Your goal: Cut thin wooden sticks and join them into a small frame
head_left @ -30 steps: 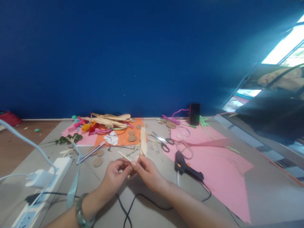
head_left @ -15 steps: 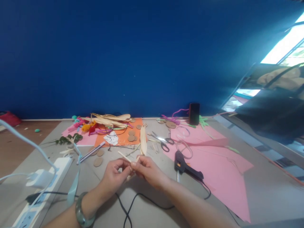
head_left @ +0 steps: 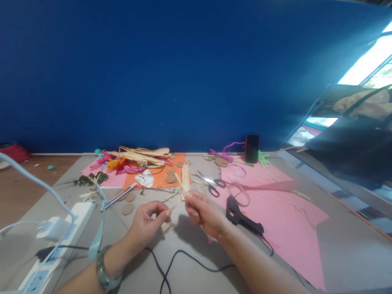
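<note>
My left hand point(head_left: 147, 223) is low in the middle of the view, fingers curled, pinching a thin pale straw sliver point(head_left: 170, 210). My right hand point(head_left: 203, 212) is a little to its right and slightly raised, gripping a pale straw strip point(head_left: 179, 181) that sticks up and to the left from its fingers. The two hands are a short gap apart. A green bangle point(head_left: 103, 273) circles my left wrist. A wider pale husk strip point(head_left: 185, 179) lies on the grey table point(head_left: 343, 245) just beyond my right hand.
A black glue gun point(head_left: 240, 214) lies right of my right hand on pink paper point(head_left: 281, 204), its cord point(head_left: 183, 265) looping under my arms. Scissors point(head_left: 211, 183), cardboard discs point(head_left: 127, 208), orange paper point(head_left: 159, 175), straw bundles point(head_left: 141, 155), a phone point(head_left: 252, 148) and a power strip point(head_left: 61, 228) surround them.
My hands were together on one strip; now my right hand has pulled away to the right and up with a strip, while my left hand stays with a thin sliver.
</note>
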Motion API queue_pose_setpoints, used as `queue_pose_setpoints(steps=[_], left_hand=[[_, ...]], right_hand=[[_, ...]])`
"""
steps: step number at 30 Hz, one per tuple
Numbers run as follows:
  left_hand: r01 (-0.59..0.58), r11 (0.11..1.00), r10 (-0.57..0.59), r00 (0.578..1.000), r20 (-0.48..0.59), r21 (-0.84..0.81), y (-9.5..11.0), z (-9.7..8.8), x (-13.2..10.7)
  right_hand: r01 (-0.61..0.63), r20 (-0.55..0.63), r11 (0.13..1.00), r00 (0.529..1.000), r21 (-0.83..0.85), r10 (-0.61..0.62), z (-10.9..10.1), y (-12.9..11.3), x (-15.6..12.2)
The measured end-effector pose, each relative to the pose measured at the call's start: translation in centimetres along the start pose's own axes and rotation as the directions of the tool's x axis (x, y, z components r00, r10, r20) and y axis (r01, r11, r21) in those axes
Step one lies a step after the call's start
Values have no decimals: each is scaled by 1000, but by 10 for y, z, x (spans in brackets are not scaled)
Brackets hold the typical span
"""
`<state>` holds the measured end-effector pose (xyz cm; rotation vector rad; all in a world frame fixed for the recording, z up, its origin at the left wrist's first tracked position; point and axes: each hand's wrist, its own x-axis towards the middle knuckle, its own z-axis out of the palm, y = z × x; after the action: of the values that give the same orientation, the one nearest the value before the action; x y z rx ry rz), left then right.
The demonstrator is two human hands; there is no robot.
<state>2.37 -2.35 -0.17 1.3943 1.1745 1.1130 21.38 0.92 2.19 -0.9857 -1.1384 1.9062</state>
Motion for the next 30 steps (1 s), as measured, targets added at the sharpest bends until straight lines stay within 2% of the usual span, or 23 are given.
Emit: queue_pose_setpoints(steps=[2, 4, 8, 11, 14, 19, 23, 30], left_hand=[[-1, 1000, 1, 1000, -17, -29, -2, 0, 0], [1, 998, -2, 1000, -16, -59, -4, 0, 1], [12, 998, -12, 1000, 0, -63, -6, 3, 1], [30, 998, -31, 999, -19, -48, -6, 4, 1], [48, 998, -50, 998, -42, -49, -8, 6, 0], [70, 997, -73, 994, -84, -39, -13, 7, 1], [58, 997, -61, 996, -63, -49, -13, 7, 2], [17, 1000, -17, 999, -33, -1, -9, 5, 1]], right_hand=[[76, -71, 994, 994, -76, -81, -2, 0, 1], [134, -86, 969, 984, -209, -155, 2, 4, 1], [205, 31, 866, 976, -456, -215, 15, 17, -1], [207, 49, 814, 975, -543, -216, 20, 27, -1], [219, 51, 795, 971, -566, -232, 19, 32, 2], [207, -24, 782, 962, -587, -272, 18, 32, 4], [223, 42, 793, 969, -567, -242, 22, 31, 2], [156, 67, 886, 988, -438, -141, 23, 27, 3]])
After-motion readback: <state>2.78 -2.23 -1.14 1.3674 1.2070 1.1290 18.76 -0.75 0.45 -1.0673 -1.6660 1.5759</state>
